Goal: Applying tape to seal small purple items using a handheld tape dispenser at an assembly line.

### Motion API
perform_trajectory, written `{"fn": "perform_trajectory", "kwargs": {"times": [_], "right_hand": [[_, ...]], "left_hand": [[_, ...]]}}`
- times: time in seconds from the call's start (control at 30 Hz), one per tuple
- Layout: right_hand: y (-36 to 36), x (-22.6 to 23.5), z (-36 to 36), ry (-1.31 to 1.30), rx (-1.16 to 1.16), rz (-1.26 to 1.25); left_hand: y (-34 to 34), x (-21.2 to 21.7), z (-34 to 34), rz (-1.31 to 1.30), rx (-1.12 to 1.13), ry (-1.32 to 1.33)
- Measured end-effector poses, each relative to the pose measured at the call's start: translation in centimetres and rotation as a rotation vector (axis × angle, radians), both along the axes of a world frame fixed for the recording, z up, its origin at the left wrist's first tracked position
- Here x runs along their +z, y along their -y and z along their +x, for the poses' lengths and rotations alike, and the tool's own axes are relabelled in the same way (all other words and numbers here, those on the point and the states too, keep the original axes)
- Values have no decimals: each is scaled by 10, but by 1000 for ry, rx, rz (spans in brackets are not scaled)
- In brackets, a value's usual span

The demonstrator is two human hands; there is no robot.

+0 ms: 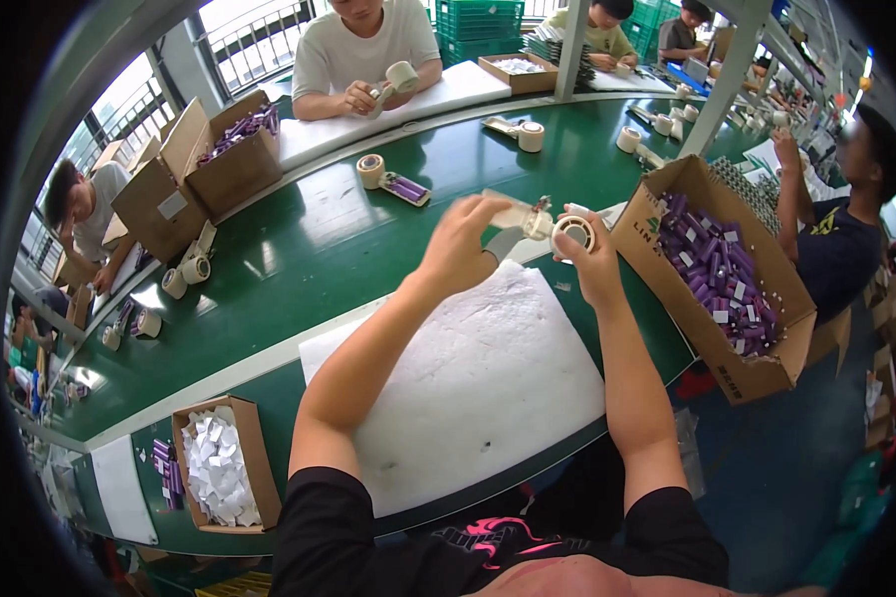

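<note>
over a green table [289, 284], the left hand [459, 242] pinches and the right hand [594, 259] clasps a cream device [537, 224].

Green crates [480, 20] stacked at back — barred window [254, 38] farther left.

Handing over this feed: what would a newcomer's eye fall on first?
Probably the large carton heaped with purple cylinders, at the right. Next, the left hand and right hand, holding a cream round-headed device near the far edge of the white sheet. Then the smaller box of white pieces, lower left.
</note>
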State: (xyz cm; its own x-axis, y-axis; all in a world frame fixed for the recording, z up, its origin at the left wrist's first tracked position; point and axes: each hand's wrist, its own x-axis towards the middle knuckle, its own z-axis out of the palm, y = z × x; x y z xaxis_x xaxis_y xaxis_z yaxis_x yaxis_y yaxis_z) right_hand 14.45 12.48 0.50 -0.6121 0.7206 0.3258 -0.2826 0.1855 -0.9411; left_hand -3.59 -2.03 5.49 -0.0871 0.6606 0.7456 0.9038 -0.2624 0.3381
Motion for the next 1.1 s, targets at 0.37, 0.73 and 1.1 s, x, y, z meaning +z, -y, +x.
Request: {"fn": "perform_trajectory", "kwargs": {"times": [0.37,0.73,1.1], "right_hand": [[10,16,10,289,163,381],[47,8,-12,434,-260,993],[44,-7,-18,273,-199,823]], "left_hand": [[1,-30,-8,-978,-392,528],[-9,-43,12,-808,-259,968],[-14,-70,18,-407,-121,521]]}}
